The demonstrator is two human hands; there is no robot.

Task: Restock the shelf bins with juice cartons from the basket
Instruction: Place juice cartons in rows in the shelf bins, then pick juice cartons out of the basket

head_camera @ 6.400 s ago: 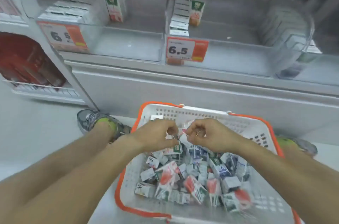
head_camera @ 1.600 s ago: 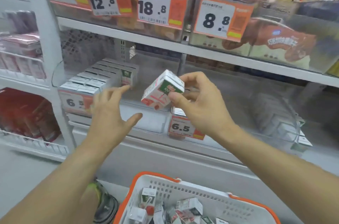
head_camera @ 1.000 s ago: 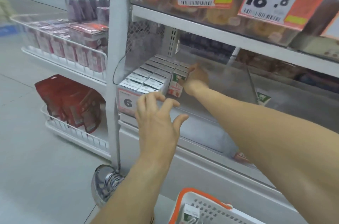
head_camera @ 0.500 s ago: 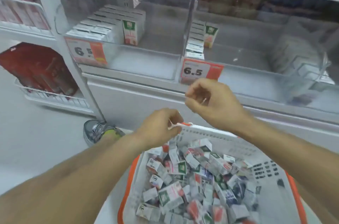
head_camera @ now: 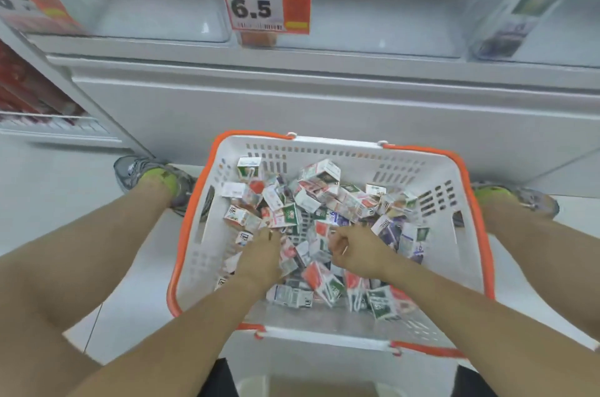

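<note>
The shelf unit [head_camera: 292, 97] fills the upper half of the view, its clear bins [head_camera: 156, 6] running from ten to two o'clock. On the divider at twelve o'clock hangs a price tag [head_camera: 266, 3] reading "6.5" in black on white with an orange strip and a barcode; a second orange tag [head_camera: 29, 0] at ten o'clock is cut off and blurred. Below, at the centre, sits a white basket [head_camera: 454, 266] with an orange rim and handles, between two grey shoes with yellow-green socks at nine and three o'clock. Inside it lies a loose heap of small juice cartons [head_camera: 324, 201], white with red, green or blue panels; their print is too small to read. Both forearms reach in from six o'clock. The left hand [head_camera: 263, 253] is knuckles-up, fingers curled down into the heap; whether it grips a carton cannot be told. The right hand [head_camera: 354, 250], at the heap's middle, is curled likewise, its hold hidden.
</note>
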